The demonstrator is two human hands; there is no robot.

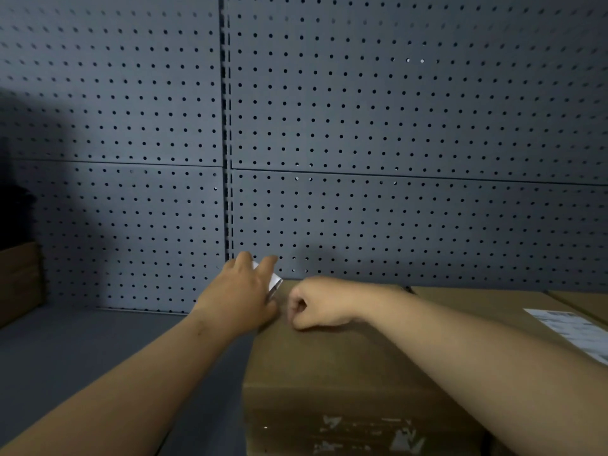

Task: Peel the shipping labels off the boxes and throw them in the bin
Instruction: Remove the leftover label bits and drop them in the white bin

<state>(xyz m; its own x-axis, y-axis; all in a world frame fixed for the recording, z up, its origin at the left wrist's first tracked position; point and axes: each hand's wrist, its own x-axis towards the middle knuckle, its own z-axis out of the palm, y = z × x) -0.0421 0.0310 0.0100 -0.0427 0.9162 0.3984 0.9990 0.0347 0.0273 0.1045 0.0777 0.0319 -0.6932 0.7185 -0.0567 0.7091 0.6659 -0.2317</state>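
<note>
Right now left hand (241, 296) fingers (271, 263) pinch a white label (274, 281) at the box (345, 363) far corner, right hand (317, 304) curled shut just beside w/ nothing visible in it; prob risk: label tears, leaving scraps like the front's residue (368, 436).

Grey pegboard wall (394, 126) behind a grey shelf surface (82, 350), dim and shadowed.

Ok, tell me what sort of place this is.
Probably a stockroom or warehouse shelving bay. Grey pegboard back panels rise behind a grey shelf, and brown cardboard boxes sit on it, one still bearing a white shipping label. The left hand holds a peeled white piece.
</note>
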